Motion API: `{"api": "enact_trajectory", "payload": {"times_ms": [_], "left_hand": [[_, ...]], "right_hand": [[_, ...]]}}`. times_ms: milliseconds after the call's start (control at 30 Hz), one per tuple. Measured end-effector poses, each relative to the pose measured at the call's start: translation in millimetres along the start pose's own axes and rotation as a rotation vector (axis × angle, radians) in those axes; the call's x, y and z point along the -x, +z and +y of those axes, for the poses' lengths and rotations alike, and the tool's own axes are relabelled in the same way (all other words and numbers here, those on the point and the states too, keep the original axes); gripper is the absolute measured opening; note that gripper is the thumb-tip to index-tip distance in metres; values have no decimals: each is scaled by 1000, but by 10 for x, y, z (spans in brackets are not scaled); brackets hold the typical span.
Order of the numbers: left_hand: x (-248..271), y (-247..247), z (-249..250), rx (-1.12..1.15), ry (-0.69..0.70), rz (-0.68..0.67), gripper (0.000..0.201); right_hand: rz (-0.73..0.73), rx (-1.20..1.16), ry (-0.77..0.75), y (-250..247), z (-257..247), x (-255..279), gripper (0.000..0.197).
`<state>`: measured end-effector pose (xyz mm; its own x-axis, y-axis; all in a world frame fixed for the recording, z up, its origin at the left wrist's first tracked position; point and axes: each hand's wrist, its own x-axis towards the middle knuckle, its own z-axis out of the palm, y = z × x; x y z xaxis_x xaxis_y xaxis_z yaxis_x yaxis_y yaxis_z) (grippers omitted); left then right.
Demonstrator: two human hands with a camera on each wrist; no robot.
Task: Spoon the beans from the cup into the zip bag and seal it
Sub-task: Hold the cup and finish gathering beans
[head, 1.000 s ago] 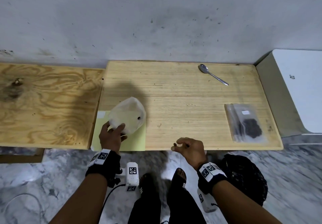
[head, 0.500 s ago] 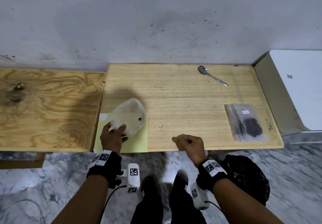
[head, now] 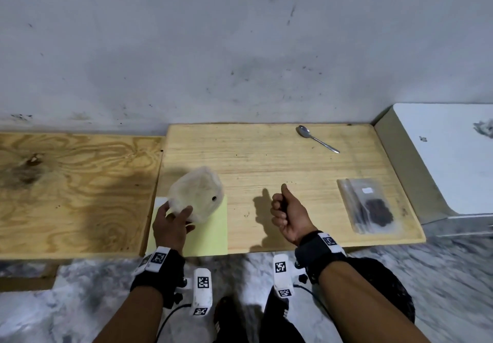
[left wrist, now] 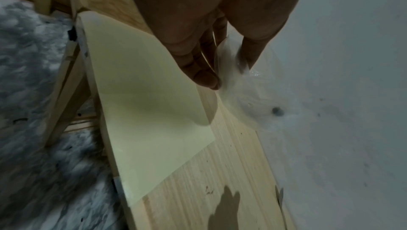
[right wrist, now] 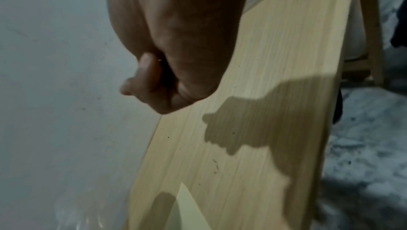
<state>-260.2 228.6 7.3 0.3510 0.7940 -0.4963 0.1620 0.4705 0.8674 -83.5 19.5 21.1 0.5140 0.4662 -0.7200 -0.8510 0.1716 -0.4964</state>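
- The left hand (head: 173, 226) grips the tilted translucent cup (head: 196, 193) over the yellow sheet (head: 213, 232).
- The right hand (head: 289, 213) is fisted, thumb up; contents unclear.
- The zip bag (head: 369, 205) lies right, the spoon (head: 316, 138) far.

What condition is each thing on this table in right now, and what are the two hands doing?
Cup: translucent, tilted, held up at its rim, one dark bean inside.
Left hand: grips the cup's rim.
Right hand: loosely curled above the table; whether it holds anything cannot be told.
Zip bag: lying flat, dark beans inside; seal state unclear.
Spoon: lying untouched near the wall.
Yellow sheet: flat at the table's edge.
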Motion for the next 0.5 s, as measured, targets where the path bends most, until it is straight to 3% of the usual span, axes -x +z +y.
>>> {"api": "enact_trajectory", "payload": {"times_ms": [167,333,500], "left_hand": [[142,189,-70,-98,50,-126,52],[416,731,-267,-172,30,-307,43],[1004,1501,-582,-261,8,-561,33]], "right_hand": [[202,219,-81,-176,70,139,47],[301,142,-149,-602,-19,475,48],[392,-40,-248,-1452,-136,970,49]]}}
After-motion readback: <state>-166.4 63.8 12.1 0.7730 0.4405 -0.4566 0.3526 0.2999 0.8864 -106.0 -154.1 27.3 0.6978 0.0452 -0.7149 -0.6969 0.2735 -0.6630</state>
